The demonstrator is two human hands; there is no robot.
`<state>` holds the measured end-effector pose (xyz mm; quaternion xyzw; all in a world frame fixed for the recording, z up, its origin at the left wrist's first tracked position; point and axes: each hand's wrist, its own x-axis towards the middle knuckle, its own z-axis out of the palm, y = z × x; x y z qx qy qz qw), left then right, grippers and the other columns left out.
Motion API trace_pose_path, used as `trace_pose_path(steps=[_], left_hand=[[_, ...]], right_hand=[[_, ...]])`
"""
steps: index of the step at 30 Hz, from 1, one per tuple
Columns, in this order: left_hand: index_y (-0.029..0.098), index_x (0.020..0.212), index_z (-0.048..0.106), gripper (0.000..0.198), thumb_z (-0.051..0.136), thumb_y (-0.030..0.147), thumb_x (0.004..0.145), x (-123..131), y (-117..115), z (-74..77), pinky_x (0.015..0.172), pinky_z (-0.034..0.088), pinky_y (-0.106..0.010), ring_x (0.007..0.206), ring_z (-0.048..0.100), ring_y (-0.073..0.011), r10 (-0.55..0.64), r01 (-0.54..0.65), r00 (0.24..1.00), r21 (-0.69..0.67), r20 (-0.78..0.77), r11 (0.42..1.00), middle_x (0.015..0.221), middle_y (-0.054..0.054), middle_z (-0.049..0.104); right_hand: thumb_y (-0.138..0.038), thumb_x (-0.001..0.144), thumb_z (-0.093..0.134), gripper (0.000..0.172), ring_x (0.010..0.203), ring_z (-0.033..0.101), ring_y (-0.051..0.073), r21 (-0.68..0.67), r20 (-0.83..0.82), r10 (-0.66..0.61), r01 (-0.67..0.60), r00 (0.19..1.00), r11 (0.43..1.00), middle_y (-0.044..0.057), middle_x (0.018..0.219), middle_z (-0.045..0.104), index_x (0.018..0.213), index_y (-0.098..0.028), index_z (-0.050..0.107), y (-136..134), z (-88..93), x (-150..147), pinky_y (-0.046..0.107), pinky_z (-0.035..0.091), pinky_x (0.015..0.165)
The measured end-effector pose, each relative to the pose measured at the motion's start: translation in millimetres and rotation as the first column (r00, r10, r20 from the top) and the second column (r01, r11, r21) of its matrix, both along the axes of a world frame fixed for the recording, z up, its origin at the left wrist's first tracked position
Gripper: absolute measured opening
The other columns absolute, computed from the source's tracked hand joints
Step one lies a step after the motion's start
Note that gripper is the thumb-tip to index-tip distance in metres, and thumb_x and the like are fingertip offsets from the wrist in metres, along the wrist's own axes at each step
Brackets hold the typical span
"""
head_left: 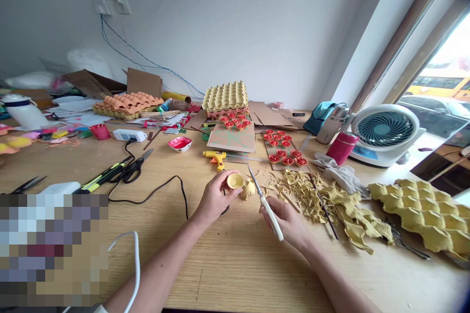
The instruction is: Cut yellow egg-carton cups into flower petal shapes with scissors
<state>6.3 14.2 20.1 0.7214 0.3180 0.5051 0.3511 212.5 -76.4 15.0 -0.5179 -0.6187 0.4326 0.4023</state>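
Observation:
My left hand pinches a small yellow egg-carton cup just above the wooden table. My right hand is closed round the white handle of a knife, its blade pointing up and left toward the cup. Another yellow cup piece lies on the table right behind the held one. A heap of yellow carton scraps lies just right of my right hand.
A yellow egg tray lies at the right, a fan and red bottle behind it. Red paper roses sit on cardboard. A yellow glue gun, scissors, black cable and stacked egg trays lie further back.

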Motion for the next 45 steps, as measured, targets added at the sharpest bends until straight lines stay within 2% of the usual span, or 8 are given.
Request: trace_pose_path(steps=[10, 15, 19, 22, 27, 36, 41, 45], left_hand=[[0.018, 0.118, 0.057, 0.043, 0.07, 0.025, 0.078, 1, 2, -0.9, 0.086, 0.056, -0.032, 0.096, 0.069, -0.0203, -0.017, 0.022, 0.998, -0.088, 0.056, 0.996, 0.111, -0.01, 0.069], [0.02, 0.115, 0.059, 0.036, 0.066, 0.021, 0.079, -6, 8, -0.4, 0.081, 0.058, -0.033, 0.095, 0.068, -0.0204, 0.147, -0.142, 0.986, 0.064, -0.079, 0.988, 0.115, -0.01, 0.066], [0.023, 0.116, 0.058, 0.039, 0.064, 0.015, 0.079, -21, 22, -5.0, 0.087, 0.054, -0.034, 0.103, 0.066, -0.0219, 0.361, -0.333, 0.876, 0.141, -0.321, 0.932, 0.119, -0.009, 0.067], [0.024, 0.108, 0.061, 0.031, 0.066, 0.015, 0.078, -33, 34, -12.8, 0.089, 0.051, -0.038, 0.103, 0.066, -0.0255, 0.436, -0.423, 0.768, 0.139, -0.469, 0.895, 0.113, -0.009, 0.071], [0.023, 0.101, 0.063, 0.028, 0.071, 0.019, 0.075, -43, 43, -25.1, 0.079, 0.049, -0.036, 0.091, 0.068, -0.0267, 0.437, -0.477, 0.695, 0.088, -0.571, 0.875, 0.103, -0.009, 0.074], [0.019, 0.114, 0.06, 0.052, 0.078, 0.02, 0.066, -45, 48, -26.7, 0.088, 0.048, -0.036, 0.105, 0.066, -0.0295, 0.392, -0.464, 0.678, 0.052, -0.622, 0.884, 0.117, -0.014, 0.07], [0.018, 0.106, 0.063, 0.045, 0.08, 0.024, 0.065, -44, 49, -29.1, 0.089, 0.048, -0.039, 0.105, 0.065, -0.0315, 0.419, -0.481, 0.682, 0.065, -0.6, 0.874, 0.113, -0.016, 0.07], [0.018, 0.095, 0.064, 0.029, 0.077, 0.023, 0.07, -42, 46, -28.3, 0.089, 0.048, -0.043, 0.101, 0.065, -0.031, 0.457, -0.489, 0.702, 0.098, -0.546, 0.867, 0.103, -0.014, 0.071]], right_hand=[[-0.038, 0.091, 0.053, 0.025, 0.061, 0.04, 0.012, 0.049, 0.107, -0.044, 0.039, 0.993, 0.998, -0.004, 0.065, 0.044, 0.073, -0.02, 0.05, -4, 8.6, -2, 0.025, 0.029, 0.056], [-0.039, 0.09, 0.053, 0.025, 0.062, 0.039, 0.013, 0.066, 0.117, -0.056, 0.048, 0.992, 0.997, -0.004, 0.065, 0.044, 0.074, -0.02, 0.051, -4, 9.9, -2, 0.026, 0.028, 0.056], [-0.042, 0.09, 0.055, 0.03, 0.062, 0.038, 0.013, 0.078, 0.125, -0.072, 0.063, 0.99, 0.995, -0.004, 0.065, 0.042, 0.07, -0.021, 0.048, -2, 9.4, -1, 0.026, 0.027, 0.056], [-0.042, 0.09, 0.056, 0.031, 0.062, 0.038, 0.013, 0.078, 0.128, -0.07, 0.061, 0.989, 0.995, -0.004, 0.065, 0.041, 0.069, -0.021, 0.048, -2, 9.3, 0, 0.026, 0.027, 0.055], [-0.04, 0.092, 0.054, 0.028, 0.066, 0.04, 0.014, 0.089, 0.135, -0.054, 0.042, 0.989, 0.995, -0.003, 0.069, 0.045, 0.073, -0.02, 0.05, -2, 9.9, 1, 0.026, 0.03, 0.058], [-0.041, 0.092, 0.054, 0.028, 0.063, 0.042, 0.013, 0.085, 0.147, -0.069, 0.057, 0.987, 0.995, -0.003, 0.067, 0.046, 0.074, -0.02, 0.052, -3, 10.3, 2, 0.027, 0.029, 0.056], [-0.043, 0.091, 0.054, 0.028, 0.064, 0.042, 0.014, 0.078, 0.161, -0.073, 0.061, 0.984, 0.995, -0.003, 0.068, 0.046, 0.076, -0.02, 0.052, -3, 9.3, 1, 0.027, 0.03, 0.057], [-0.044, 0.092, 0.053, 0.028, 0.066, 0.043, 0.015, 0.089, 0.175, -0.071, 0.057, 0.982, 0.994, -0.002, 0.068, 0.047, 0.076, -0.02, 0.052, -3, 10.7, 0, 0.028, 0.03, 0.057]])
